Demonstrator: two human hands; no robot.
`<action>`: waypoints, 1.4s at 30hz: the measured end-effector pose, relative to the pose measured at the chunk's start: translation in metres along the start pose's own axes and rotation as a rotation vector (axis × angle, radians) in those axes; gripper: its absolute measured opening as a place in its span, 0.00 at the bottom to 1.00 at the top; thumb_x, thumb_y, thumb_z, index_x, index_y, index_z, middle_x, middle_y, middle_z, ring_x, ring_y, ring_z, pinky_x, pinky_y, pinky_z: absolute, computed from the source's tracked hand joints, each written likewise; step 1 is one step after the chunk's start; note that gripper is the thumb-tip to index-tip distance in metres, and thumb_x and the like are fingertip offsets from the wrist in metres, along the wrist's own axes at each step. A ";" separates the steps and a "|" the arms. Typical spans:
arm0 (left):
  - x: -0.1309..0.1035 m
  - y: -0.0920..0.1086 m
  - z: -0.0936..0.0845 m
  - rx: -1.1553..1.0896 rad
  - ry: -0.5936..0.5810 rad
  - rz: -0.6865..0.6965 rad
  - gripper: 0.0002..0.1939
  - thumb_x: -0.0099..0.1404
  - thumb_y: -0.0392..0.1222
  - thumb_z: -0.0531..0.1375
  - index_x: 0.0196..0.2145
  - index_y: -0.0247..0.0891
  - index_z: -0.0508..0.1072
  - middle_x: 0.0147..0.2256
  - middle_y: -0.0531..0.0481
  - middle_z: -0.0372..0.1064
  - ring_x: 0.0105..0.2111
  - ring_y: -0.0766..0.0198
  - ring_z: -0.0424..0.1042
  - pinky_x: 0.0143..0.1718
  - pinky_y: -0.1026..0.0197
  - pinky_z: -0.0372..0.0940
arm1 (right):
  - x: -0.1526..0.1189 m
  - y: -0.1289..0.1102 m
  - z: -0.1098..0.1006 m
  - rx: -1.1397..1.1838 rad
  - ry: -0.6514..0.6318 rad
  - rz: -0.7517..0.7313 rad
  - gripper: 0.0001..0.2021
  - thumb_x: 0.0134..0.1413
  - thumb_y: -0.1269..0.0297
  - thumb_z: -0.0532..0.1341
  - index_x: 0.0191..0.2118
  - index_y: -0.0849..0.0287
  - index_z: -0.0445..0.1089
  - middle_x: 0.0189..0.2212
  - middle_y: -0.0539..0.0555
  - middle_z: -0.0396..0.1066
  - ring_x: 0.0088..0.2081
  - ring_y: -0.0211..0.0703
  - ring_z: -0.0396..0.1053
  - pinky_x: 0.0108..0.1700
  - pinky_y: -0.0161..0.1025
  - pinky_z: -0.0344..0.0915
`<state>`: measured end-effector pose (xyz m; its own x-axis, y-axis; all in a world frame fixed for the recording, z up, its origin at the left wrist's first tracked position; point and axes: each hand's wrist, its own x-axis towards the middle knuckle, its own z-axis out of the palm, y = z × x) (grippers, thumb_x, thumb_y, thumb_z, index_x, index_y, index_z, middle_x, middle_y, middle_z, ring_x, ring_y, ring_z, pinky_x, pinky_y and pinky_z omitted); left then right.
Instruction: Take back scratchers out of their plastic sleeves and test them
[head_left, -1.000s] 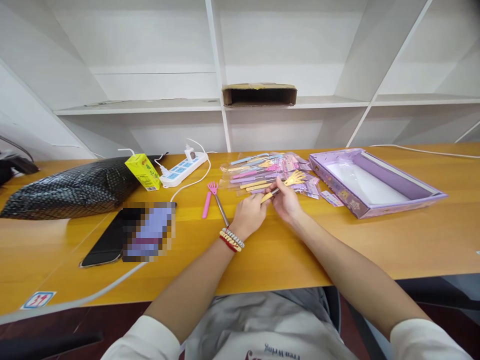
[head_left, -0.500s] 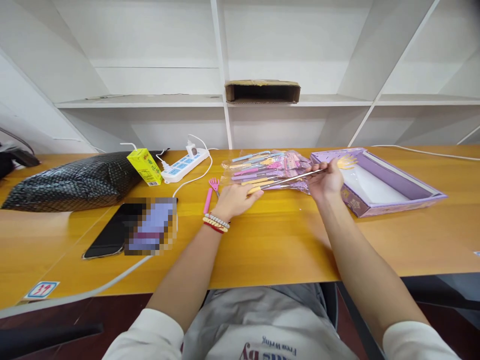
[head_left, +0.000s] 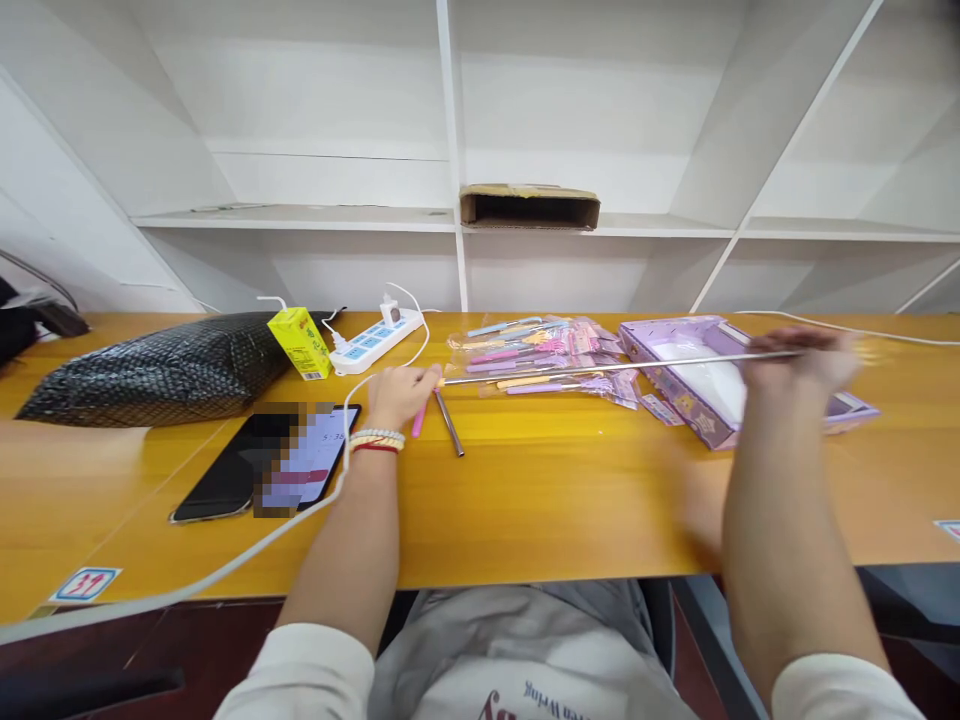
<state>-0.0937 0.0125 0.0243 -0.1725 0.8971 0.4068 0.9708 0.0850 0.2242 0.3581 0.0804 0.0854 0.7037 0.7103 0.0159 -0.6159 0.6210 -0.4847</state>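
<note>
A telescopic back scratcher (head_left: 600,370) is drawn out long between my two hands, its thin metal rod nearly level above the table. My left hand (head_left: 401,397) is closed around its yellow handle end. At the other end my right hand (head_left: 799,362), smeared by motion, grips the rod near the yellow claw, which is blurred. Below the rod lie several plastic-wrapped back scratchers (head_left: 551,350) in blue, pink, yellow and purple. A loose pink scratcher with a metal rod (head_left: 450,425) rests beside my left hand, partly covered by it. The open purple box (head_left: 694,415) sits under my right hand.
On the left are a black bubble-wrapped parcel (head_left: 157,370), a yellow drink carton (head_left: 301,345), a white power strip (head_left: 379,342) and two phones (head_left: 221,475). A white cable (head_left: 262,540) crosses the table's left side. A cardboard box (head_left: 529,193) stands on the shelf behind.
My hands have moved apart, left hand leftward and right hand rightward over the purple box. Between them the back scratcher's rod has lengthened greatly.
</note>
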 end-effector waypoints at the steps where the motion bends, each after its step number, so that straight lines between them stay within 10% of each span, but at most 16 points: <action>1: -0.001 -0.002 -0.001 0.002 0.007 -0.026 0.29 0.63 0.56 0.44 0.19 0.38 0.74 0.20 0.46 0.69 0.24 0.62 0.64 0.25 0.61 0.46 | 0.005 -0.012 -0.001 0.016 0.048 0.086 0.30 0.61 0.61 0.40 0.09 0.61 0.55 0.13 0.54 0.65 0.16 0.25 0.62 0.18 0.34 0.47; 9: -0.003 0.023 -0.006 -0.065 0.042 0.028 0.31 0.64 0.59 0.41 0.20 0.39 0.74 0.21 0.46 0.70 0.26 0.61 0.66 0.25 0.60 0.46 | 0.026 -0.061 -0.012 -0.015 -0.177 -0.011 0.25 0.55 0.50 0.51 0.15 0.63 0.66 0.41 0.63 0.72 0.37 0.40 0.73 0.21 0.35 0.55; 14: -0.013 0.070 0.003 -0.159 -0.022 0.128 0.33 0.65 0.60 0.38 0.23 0.38 0.73 0.23 0.44 0.70 0.26 0.60 0.67 0.26 0.61 0.48 | -0.055 0.020 -0.003 -0.288 -0.437 0.209 0.08 0.46 0.59 0.61 0.27 0.59 0.70 0.29 0.54 0.72 0.32 0.43 0.72 0.30 0.41 0.66; 18: -0.032 0.100 0.018 -0.320 -0.125 0.215 0.30 0.66 0.59 0.38 0.33 0.39 0.73 0.29 0.46 0.73 0.29 0.60 0.69 0.28 0.62 0.54 | -0.148 0.111 0.004 -0.400 -0.767 0.580 0.13 0.36 0.59 0.68 0.30 0.58 0.69 0.28 0.51 0.73 0.31 0.42 0.71 0.32 0.40 0.67; 22: -0.043 0.108 0.031 -0.378 -0.195 0.235 0.25 0.67 0.56 0.40 0.45 0.42 0.69 0.38 0.45 0.74 0.35 0.57 0.72 0.32 0.60 0.59 | -0.185 0.150 0.007 -0.259 -0.637 0.783 0.16 0.40 0.51 0.65 0.23 0.58 0.64 0.20 0.50 0.68 0.26 0.40 0.68 0.29 0.38 0.66; 30: -0.043 0.113 0.038 -0.335 -0.188 0.301 0.13 0.66 0.42 0.48 0.35 0.38 0.71 0.37 0.44 0.72 0.37 0.58 0.71 0.37 0.59 0.62 | -0.170 0.150 -0.002 -0.198 -0.638 0.804 0.28 0.46 0.47 0.59 0.16 0.58 0.42 0.10 0.44 0.42 0.15 0.31 0.47 0.20 0.36 0.55; 42: -0.050 0.109 0.034 -0.277 -0.350 0.351 0.22 0.64 0.58 0.46 0.44 0.42 0.66 0.35 0.43 0.71 0.36 0.54 0.71 0.32 0.58 0.62 | -0.169 0.152 -0.011 -0.125 -0.619 0.839 0.29 0.49 0.49 0.58 0.16 0.58 0.38 0.09 0.44 0.39 0.13 0.30 0.41 0.16 0.34 0.45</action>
<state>0.0263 -0.0081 -0.0019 0.2638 0.9454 0.1916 0.8718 -0.3187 0.3721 0.1495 0.0513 -0.0005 -0.2580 0.9643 0.0601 -0.7564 -0.1629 -0.6335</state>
